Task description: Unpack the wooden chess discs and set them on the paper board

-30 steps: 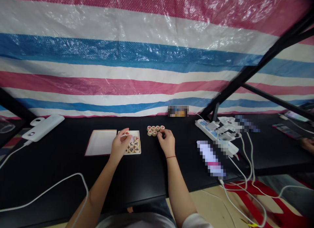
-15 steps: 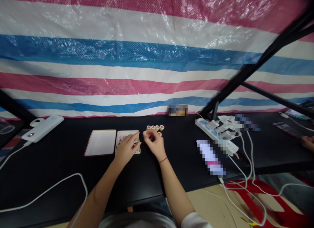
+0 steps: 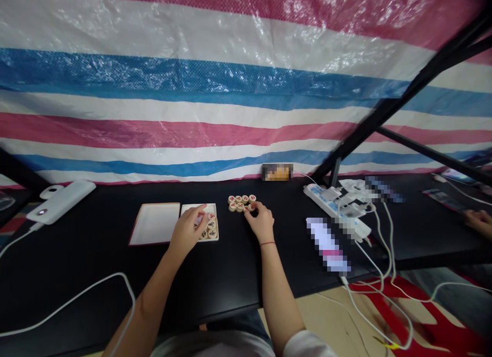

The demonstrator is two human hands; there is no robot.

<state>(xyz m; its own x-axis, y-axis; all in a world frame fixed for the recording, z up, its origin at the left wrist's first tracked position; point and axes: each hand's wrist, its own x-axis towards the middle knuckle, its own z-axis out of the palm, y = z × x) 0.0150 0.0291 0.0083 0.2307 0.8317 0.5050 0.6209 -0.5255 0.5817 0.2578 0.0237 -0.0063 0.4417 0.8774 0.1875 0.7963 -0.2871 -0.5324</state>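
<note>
**Black tabletop (image 3: 223, 280), the near row's end at my right fingers**

My right hand (image 3: 262, 224) is the nearer to the rows: its fingers are narrow about the end piece (image 3: 251, 208). From those fingertips the near row (image 3: 236, 207) stretches leftward, its long axis sideways; the far row (image 3: 242, 198) lies just beyond. Well left of them, my left hand (image 3: 188, 226) arches over the white box (image 3: 217, 225); I cannot tell whether its fingers hold anything. Round pieces (image 3: 212, 234) show right of that thumb. Beyond all my fingers hangs a striped sheet (image 3: 215, 137).
</note>
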